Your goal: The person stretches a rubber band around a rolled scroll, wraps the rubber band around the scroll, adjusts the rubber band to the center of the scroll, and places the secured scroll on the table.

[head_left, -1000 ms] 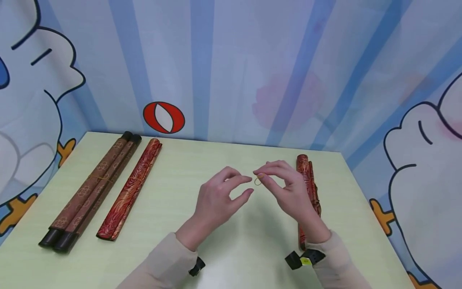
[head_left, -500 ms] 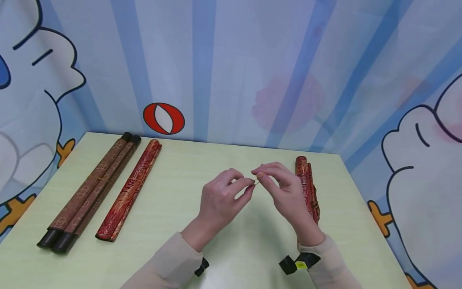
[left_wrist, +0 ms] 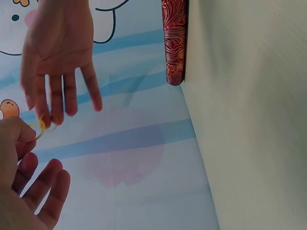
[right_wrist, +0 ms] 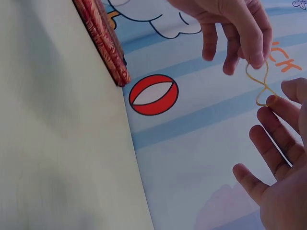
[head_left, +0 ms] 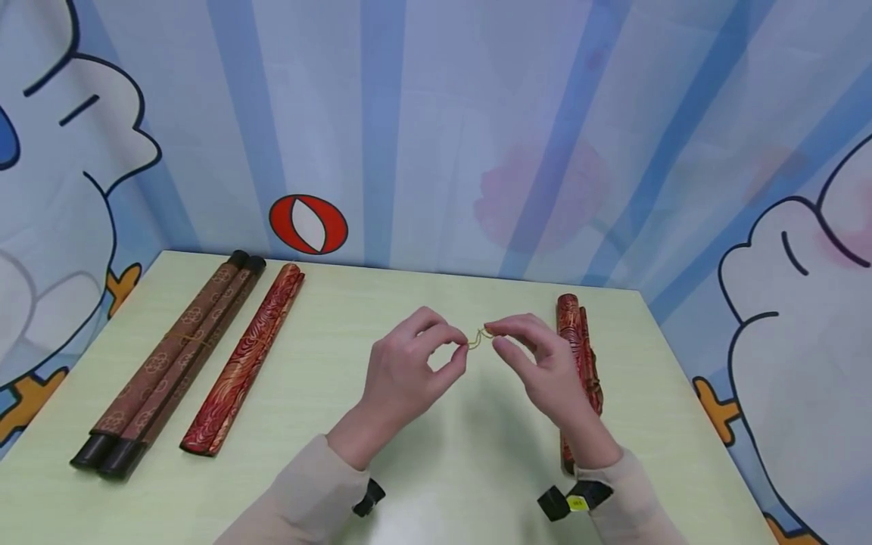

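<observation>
Left hand [head_left: 405, 371] pinches thin yellow looped band [right_wrist: 265, 86] between thumb and index finger. Right hand [head_left: 541, 371] loosely spread, fingers mostly extended, thumb apart; other end of band at one fingertip. Band crosses itself, spans gap between hands, above pale green surface [head_left: 381, 303]. Red-and-gold swirl-patterned roll [head_left: 571, 325] lies right, partly behind right wrist [head_left: 589, 435]. Left: matching red-and-gold roll [head_left: 245, 356], beside brown flower-patterned pair of black-ended rolls [head_left: 157, 367].

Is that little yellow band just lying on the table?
No, the yellow band is up in the air, with the left hand pinching one part of it.
</observation>
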Motion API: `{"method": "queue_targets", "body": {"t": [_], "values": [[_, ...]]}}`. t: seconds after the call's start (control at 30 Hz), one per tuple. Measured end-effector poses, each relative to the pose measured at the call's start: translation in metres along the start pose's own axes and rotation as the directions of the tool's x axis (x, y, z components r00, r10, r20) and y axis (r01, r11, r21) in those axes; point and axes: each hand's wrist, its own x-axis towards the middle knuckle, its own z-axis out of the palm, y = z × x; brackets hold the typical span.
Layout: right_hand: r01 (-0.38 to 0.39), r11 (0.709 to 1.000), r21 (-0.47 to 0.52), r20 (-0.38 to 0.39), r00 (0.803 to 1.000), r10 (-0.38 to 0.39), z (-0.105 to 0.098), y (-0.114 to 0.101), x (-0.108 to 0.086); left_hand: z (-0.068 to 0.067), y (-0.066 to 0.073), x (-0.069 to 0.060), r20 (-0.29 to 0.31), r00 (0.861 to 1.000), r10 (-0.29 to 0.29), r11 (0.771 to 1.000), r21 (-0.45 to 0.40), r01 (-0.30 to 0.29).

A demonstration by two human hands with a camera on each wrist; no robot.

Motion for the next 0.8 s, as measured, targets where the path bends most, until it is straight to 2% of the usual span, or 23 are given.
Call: {"method": "queue_targets", "body": {"t": [0.37, 0.63, 0.8], "values": [[-0.039, 0.988, -0.151, 0.097, 0.994, 0.054, -0.004, 0.002, -0.002, -0.012, -0.007, 0.005, 0.110, 0.993, -0.041, 0.998, -0.041, 0.046], [-0.055, 0.988, -0.143, 0.170, 0.982, 0.079, 0.003, 0.005, 0.003, -0.016, -0.009, 0.005, 0.130, 0.990, -0.052, 0.993, -0.096, 0.065], [-0.061, 0.992, -0.114, 0.161, 0.984, 0.079, 0.007, 0.006, 0.004, -0.017, -0.010, 0.005, 0.148, 0.987, -0.062, 0.990, -0.120, 0.080]]}}
